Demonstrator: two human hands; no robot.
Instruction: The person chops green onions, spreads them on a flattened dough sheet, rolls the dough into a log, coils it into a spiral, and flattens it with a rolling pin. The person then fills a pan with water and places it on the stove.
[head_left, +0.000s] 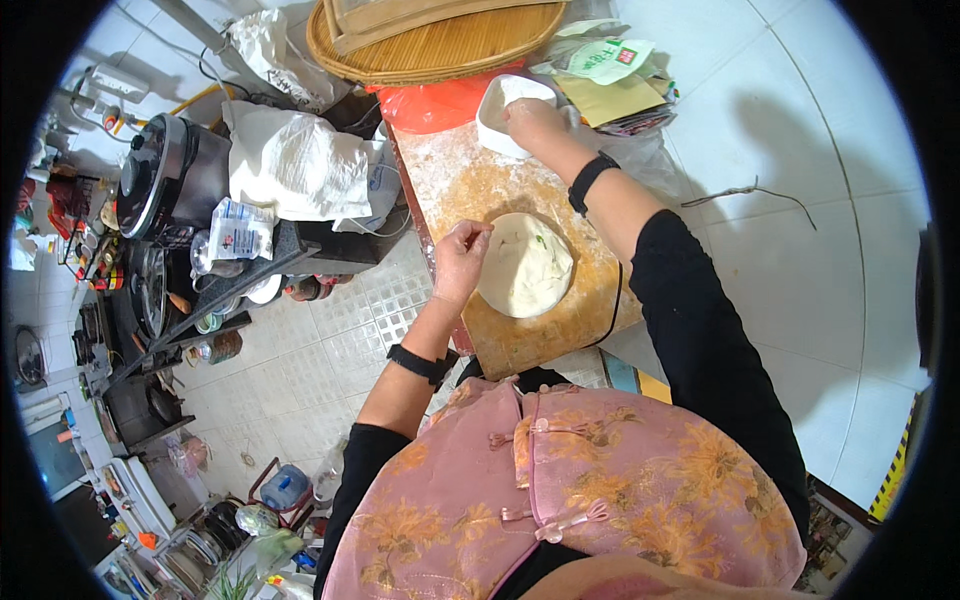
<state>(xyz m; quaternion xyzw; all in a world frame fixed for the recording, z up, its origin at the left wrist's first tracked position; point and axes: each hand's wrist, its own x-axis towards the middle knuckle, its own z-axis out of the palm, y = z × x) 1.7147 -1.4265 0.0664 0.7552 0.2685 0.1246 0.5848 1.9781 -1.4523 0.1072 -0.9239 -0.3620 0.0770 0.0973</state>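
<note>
A round of pale dough (525, 266) with some green bits showing lies on a floured wooden board (450, 161). My left hand (461, 259) is at the dough's upper left edge, its fingers drawn together and nothing visible in them; whether the fingertips touch the dough is unclear. Farther up the board, my right hand (534, 124) reaches into a white rounded-square container (499, 139) with pale powder on its inner wall. The fingers of that hand are hidden inside, so what they hold cannot be seen. Both wrists wear black bands.
Behind the container are a red plastic bag (442, 101), a round woven tray (450, 52) and stacked packets (607, 97). A black cord (619, 300) crosses the board's right side. To the left, a dark counter (277, 255) carries an electric cooker (161, 176). A tiled wall (795, 285) stands at right.
</note>
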